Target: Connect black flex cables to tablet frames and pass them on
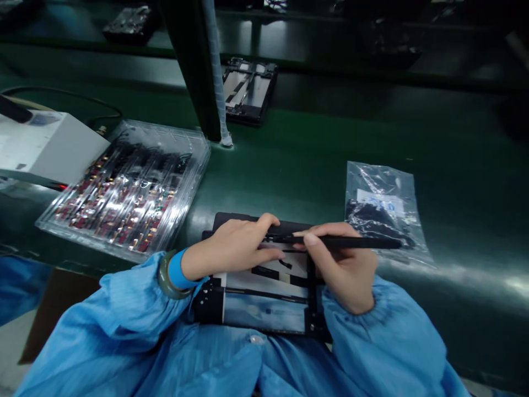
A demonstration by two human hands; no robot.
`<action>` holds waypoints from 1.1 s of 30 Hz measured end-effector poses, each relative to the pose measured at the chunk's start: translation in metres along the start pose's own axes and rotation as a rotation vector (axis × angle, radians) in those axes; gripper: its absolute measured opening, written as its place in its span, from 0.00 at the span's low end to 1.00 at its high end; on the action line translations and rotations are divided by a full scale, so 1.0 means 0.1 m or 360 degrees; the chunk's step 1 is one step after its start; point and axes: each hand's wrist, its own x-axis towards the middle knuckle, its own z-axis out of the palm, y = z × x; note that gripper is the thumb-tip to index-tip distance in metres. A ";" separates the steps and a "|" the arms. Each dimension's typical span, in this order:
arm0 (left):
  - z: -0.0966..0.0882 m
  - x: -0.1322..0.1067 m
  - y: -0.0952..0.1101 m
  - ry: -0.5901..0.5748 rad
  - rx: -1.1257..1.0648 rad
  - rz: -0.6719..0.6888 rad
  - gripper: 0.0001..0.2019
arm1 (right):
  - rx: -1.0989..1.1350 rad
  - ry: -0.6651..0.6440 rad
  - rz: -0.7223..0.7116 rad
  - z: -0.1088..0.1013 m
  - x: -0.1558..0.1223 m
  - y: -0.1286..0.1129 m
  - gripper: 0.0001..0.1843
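Note:
A black device frame (pixel 264 300) with grey metal panels lies on the green bench edge right in front of me. My left hand (pixel 231 245) rests on its upper part, fingers curled and pressed down on the frame. My right hand (pixel 345 270) is closed around a slim black tool (pixel 355 241) that lies almost level, its tip pointing left to the frame's top edge near my left fingertips. Both arms wear blue sleeves, and a green bangle (pixel 167 275) sits on my left wrist.
A clear plastic tray (pixel 124 193) with several small red and gold parts lies to the left. A white box (pixel 45 143) stands beyond it. A clear bag (pixel 382 207) of black parts lies at the right. Another black frame (pixel 248 91) and a dark post (pixel 198 66) stand farther back.

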 end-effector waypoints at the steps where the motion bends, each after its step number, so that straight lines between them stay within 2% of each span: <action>1: -0.03 -0.01 -0.01 -0.0045 -0.0008 0.0031 0.21 | 0.0095 0.0088 0.0056 -0.02 0.00 0.00 0.04; 3: -0.07 -0.04 -0.02 -0.0147 -0.0029 0.0098 0.22 | 0.0223 0.0276 0.0106 -0.04 -0.01 -0.01 0.06; 5: -0.08 -0.05 -0.02 -0.0187 -0.0053 0.0109 0.28 | 0.0272 0.0418 0.0089 -0.05 0.00 -0.01 0.07; 7: -0.07 -0.04 -0.02 -0.0128 -0.0078 0.0037 0.33 | 0.0289 0.0492 0.0078 -0.05 0.01 0.01 0.08; 9: -0.03 -0.02 -0.02 -0.0060 -0.0110 -0.0046 0.31 | 0.0317 0.0529 0.0078 -0.04 0.01 0.03 0.08; 12: 0.01 0.01 -0.05 -0.0025 -0.0174 -0.0068 0.21 | 0.0371 0.0557 0.0063 -0.04 0.01 0.05 0.08; 16: 0.03 0.04 -0.08 0.0000 -0.0243 -0.0054 0.13 | 0.0424 0.0573 0.0009 -0.05 0.01 0.05 0.06; 28: 0.00 0.07 -0.05 0.0004 -0.0423 -0.0159 0.10 | 0.0458 0.0548 0.0001 -0.07 0.01 0.03 0.04; 31: 0.00 0.09 -0.05 0.0019 -0.0455 -0.0174 0.09 | 0.0473 0.0597 -0.0123 -0.10 -0.01 0.00 0.03; 33: -0.01 0.11 -0.06 0.0013 -0.0480 -0.0181 0.08 | 0.0371 0.0474 -0.0272 -0.15 -0.04 -0.03 0.06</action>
